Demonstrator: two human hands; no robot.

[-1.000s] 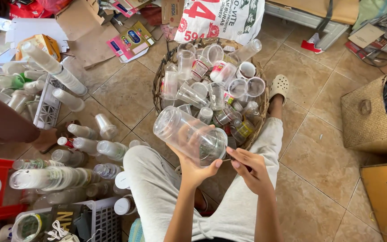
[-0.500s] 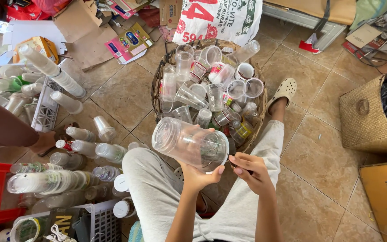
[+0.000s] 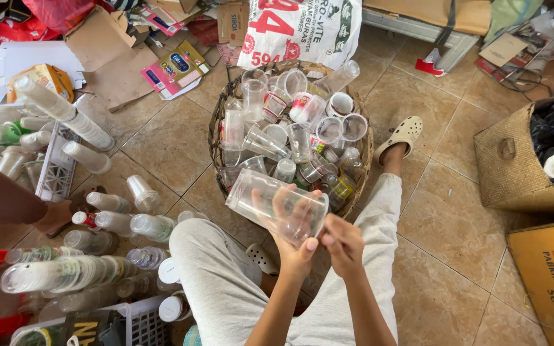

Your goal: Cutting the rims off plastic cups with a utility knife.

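Left hand (image 3: 296, 247) is gripping a clear plastic cup (image 3: 277, 206) sideways over the wicker basket (image 3: 216, 131); right hand (image 3: 343, 240) is pinching its rim. White sack (image 3: 302, 29) with red-green print is sitting behind, top cut off.

Home recycling sorting spot: tiled floor (image 3: 174, 138) w/ piles of plastic cups (image 3: 65, 112), woven basket (image 3: 216, 128), flattened cardboard (image 3: 107, 54), sack (image 3: 302, 29).

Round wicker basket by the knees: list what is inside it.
The wicker basket holds a loose heap of clear plastic cups, some upright, some tipped, a few with printed labels, plus small bottles. Its bottom is buried. The cup in the left hand hides the near rim.
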